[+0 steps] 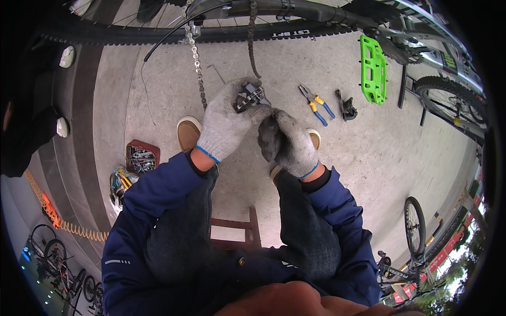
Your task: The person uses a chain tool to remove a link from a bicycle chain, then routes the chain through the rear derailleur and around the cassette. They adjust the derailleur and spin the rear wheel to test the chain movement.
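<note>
Snugly, the grey knit-gloved left hand point(227, 118) holds a blocky black-and-silver metal part point(250, 98), upper centre.
Alongside, the smudged knit-gloved right hand point(295, 145) curls; what it grips, I cannot tell.

Lit softly across the concrete floor point(358, 174), faintly shadowed; brightest at lower right, washed out beyond the foliage point(441, 274); dim at far left; glinting along the silver chain point(197, 66); mostly crisp at centre; bowed along the tyre point(226, 36), vignetted to black at the rim.
</note>
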`<state>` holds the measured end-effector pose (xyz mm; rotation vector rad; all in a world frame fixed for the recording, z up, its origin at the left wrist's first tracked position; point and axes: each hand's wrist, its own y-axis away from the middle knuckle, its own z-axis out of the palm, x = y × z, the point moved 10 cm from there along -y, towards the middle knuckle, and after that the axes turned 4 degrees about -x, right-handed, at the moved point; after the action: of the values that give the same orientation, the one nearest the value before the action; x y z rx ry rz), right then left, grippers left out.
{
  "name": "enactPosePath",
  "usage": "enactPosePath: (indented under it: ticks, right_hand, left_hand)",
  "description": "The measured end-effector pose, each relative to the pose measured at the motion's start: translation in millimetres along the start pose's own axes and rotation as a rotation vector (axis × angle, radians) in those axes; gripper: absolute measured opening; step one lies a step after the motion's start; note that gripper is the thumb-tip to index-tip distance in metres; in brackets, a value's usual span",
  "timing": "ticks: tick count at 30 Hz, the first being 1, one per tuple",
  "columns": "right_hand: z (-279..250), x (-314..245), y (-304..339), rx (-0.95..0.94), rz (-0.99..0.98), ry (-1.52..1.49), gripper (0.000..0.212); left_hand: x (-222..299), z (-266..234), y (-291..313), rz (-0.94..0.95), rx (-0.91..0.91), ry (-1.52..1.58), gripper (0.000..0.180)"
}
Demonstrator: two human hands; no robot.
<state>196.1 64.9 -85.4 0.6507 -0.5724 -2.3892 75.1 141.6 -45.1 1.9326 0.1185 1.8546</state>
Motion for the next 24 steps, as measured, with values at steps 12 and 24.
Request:
enactPosePath:
  ticks: [12,24]
  right_hand:
    - [57,-65,23,0.222,-0.59,1.952,0.049]
    - [35,-31,13,0.046,-0.195,1.899,0.068]
  left_hand:
    - [-3,-18,-8,0.025,0.06,-0.14,0.046]
    - [-12,-28,-10,-0.031,0.04,-0.125,0.042]
